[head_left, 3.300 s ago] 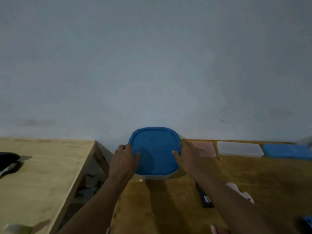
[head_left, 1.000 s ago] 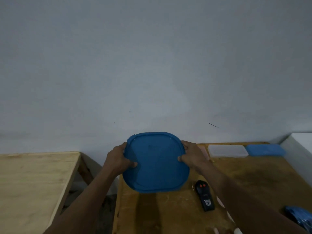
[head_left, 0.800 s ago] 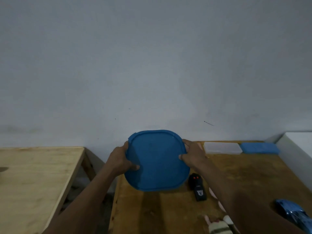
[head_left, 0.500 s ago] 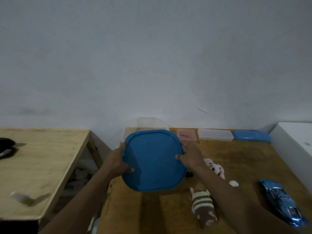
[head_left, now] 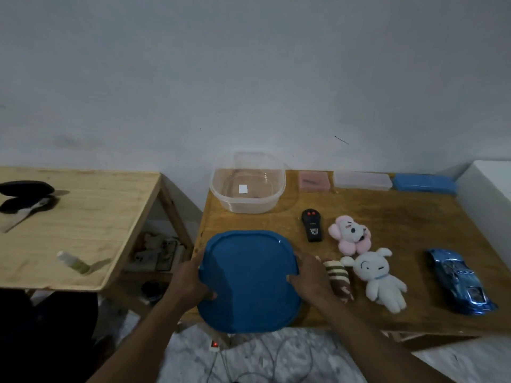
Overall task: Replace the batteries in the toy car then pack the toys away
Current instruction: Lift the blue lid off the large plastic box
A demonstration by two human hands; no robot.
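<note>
Both hands hold a blue lid (head_left: 249, 280) over the near left part of the brown table (head_left: 401, 217): my left hand (head_left: 188, 283) grips its left edge, my right hand (head_left: 311, 280) its right edge. The clear plastic tub (head_left: 247, 189) stands open and empty at the back left of that table, against the wall. A shiny blue toy car (head_left: 459, 280) lies at the right. A black remote (head_left: 312, 228) lies behind the toys. A pink plush (head_left: 349, 234), a white plush (head_left: 380, 277) and a striped brown plush (head_left: 338, 277) lie right of my right hand.
Pink (head_left: 314, 181), clear (head_left: 362, 181) and blue (head_left: 424, 183) flat cases line the back wall. A white box (head_left: 486, 186) stands at the far right. A second, lighter table (head_left: 83, 222) on the left carries a black object (head_left: 26, 194) and a small bottle (head_left: 73, 262). Cables lie on the floor below.
The lid has come off the tub and moved toward me and lower, still held by both hands. The view has tilted down, so the open tub, toys and car now show.
</note>
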